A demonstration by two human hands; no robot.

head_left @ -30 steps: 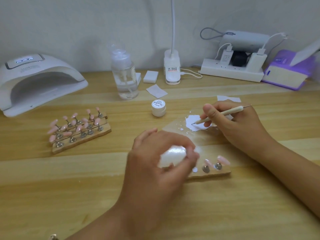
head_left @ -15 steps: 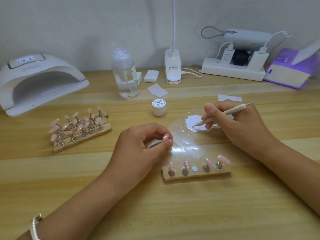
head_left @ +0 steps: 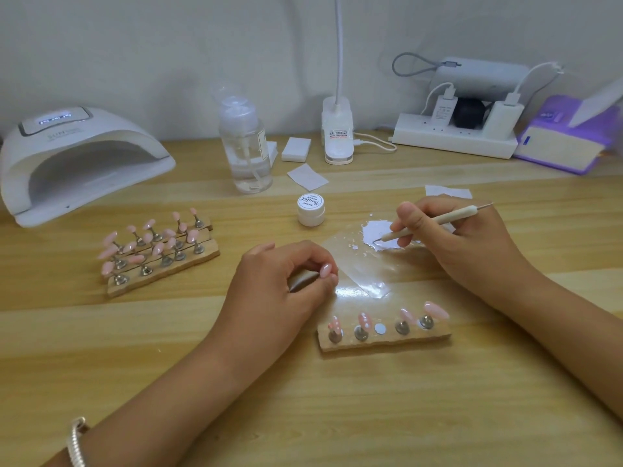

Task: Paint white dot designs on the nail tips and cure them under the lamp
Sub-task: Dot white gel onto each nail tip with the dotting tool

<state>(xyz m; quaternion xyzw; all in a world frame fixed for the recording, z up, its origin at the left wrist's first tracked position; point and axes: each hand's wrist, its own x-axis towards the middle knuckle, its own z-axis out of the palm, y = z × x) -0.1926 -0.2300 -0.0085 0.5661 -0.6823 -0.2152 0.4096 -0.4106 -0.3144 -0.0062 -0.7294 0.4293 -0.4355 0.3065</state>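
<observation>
1. Curing lamp (head_left: pixel 77 156) stands far left on the table (head_left: pixel 337 416), display lit, well apart from the work. Risk: wet dots smear on the way over.
2. Left grip (head_left: pixel 276 288) pinches one pink nail tip (head_left: pixel 326 269), just left of the palette film. Risk: a loose pinch lets it twist.
3. Wooden holder (head_left: pixel 384 342) carries four tips and one vacant seat. Risk: a forearm brushes uncured dots.
4. Right grip (head_left: pixel 465 244) is curled round the dotting tool (head_left: pixel 431 224), its point in the white paint puddle (head_left: pixel 377 235). Risk: overloading makes blobs.
</observation>
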